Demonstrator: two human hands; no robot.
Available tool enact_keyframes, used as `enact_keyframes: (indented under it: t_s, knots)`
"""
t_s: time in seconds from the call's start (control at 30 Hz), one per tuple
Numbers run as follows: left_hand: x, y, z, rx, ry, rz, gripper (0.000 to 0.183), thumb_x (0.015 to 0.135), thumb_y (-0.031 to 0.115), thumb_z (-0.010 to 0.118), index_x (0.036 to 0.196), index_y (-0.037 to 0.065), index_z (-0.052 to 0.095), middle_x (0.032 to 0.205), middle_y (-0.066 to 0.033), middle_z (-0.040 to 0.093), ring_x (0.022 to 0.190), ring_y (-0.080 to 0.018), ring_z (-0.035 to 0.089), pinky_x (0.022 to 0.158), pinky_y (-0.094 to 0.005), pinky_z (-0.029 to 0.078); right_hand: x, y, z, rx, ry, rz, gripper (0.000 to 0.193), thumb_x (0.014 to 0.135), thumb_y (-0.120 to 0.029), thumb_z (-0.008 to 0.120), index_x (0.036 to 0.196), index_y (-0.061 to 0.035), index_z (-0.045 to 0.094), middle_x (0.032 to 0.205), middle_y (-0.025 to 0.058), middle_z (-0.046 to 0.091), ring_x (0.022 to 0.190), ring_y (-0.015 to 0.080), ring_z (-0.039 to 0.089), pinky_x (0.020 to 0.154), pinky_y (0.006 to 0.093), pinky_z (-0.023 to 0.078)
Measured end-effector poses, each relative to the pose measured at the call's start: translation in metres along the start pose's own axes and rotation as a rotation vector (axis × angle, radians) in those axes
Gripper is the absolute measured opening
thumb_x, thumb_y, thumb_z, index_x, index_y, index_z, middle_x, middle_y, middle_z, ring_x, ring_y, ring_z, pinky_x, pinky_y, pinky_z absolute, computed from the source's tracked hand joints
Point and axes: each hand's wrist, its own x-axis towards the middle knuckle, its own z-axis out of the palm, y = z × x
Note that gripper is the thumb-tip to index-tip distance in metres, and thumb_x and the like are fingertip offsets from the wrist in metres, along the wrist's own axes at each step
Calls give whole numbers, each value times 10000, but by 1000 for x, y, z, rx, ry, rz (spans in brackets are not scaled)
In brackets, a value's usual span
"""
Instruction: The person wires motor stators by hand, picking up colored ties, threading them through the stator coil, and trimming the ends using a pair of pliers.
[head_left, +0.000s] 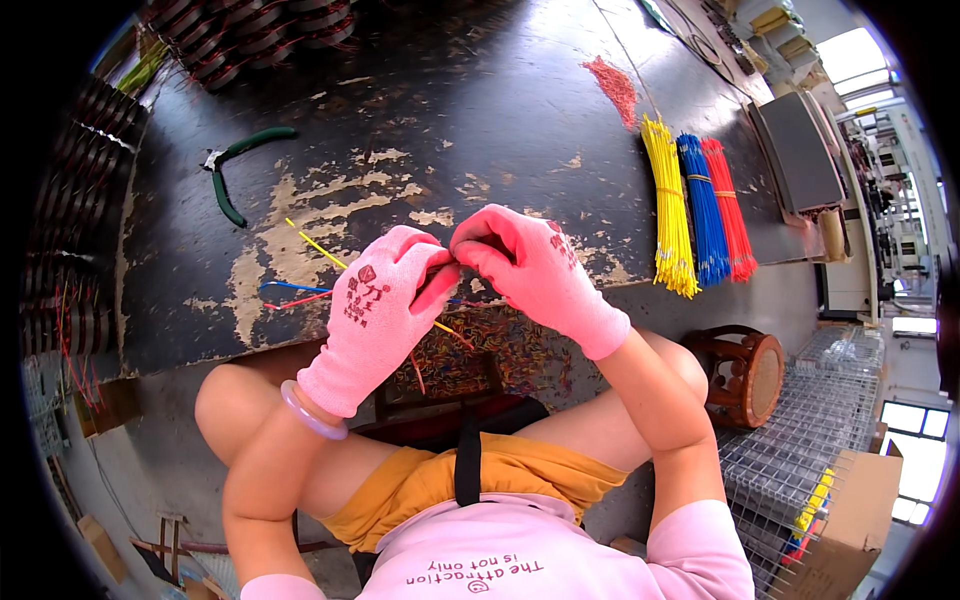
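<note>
My left hand (pixel 375 290), in a pink glove, is closed round a few thin wires. On its left side stick out a yellow wire (pixel 314 242), a blue wire (pixel 290 287) and a red wire (pixel 298 301); more ends show below the palm. My right hand (pixel 535 272), gloved alike, is pinched with its fingertips against those of the left, over the table's near edge. What lies between the right fingertips is hidden. Green-handled cutting pliers (pixel 262 138) lie spread on the worn black table (pixel 480 120), beyond the left hand.
Tied bundles of yellow wires (pixel 668 205), blue wires (pixel 706 205) and red wires (pixel 729 205) lie at right, near a heap of small red pieces (pixel 613 88). Dark coil-like stacks (pixel 75 210) line the left. Coloured scraps (pixel 530 350) litter the floor; a wooden stool (pixel 765 380) stands right.
</note>
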Motion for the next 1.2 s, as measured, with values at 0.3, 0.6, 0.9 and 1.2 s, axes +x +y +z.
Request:
enact_keyframes:
  t_s: [0.3, 0.6, 0.9, 1.2]
  knots:
    - [-4, -9, 8, 11, -18, 33, 110, 848, 126, 742, 937, 80, 695, 972, -69, 665, 903, -294, 664, 758, -393, 541, -9, 11, -8, -303, 73, -218, 348, 849, -216, 780, 1133, -47, 671, 1024, 51, 711, 877, 180, 691, 765, 345, 556]
    - [-2, -7, 7, -26, -26, 19, 98, 848, 110, 728, 938, 81, 703, 972, -62, 669, 909, -286, 668, 766, -388, 544, 3, 23, -15, 359, -443, 434, 169, 974, -219, 659, 1045, -74, 709, 907, 9, 723, 796, 124, 682, 706, 287, 525]
    - [-3, -8, 7, -35, -2, 11, 94, 844, 102, 724, 929, 81, 691, 974, -60, 661, 899, -287, 667, 751, -391, 542, -6, 14, -9, -720, 37, -652, 138, 921, -173, 675, 1004, -62, 673, 955, 74, 707, 835, 217, 688, 736, 348, 543]
    - [-5, -10, 7, -39, -18, 36, 101, 844, 102, 717, 936, 84, 678, 978, -57, 661, 901, -286, 669, 754, -398, 541, -15, 2, -7, -400, 104, -130, 290, 857, -307, 803, 988, -75, 688, 872, 34, 683, 726, 159, 661, 704, 300, 539]
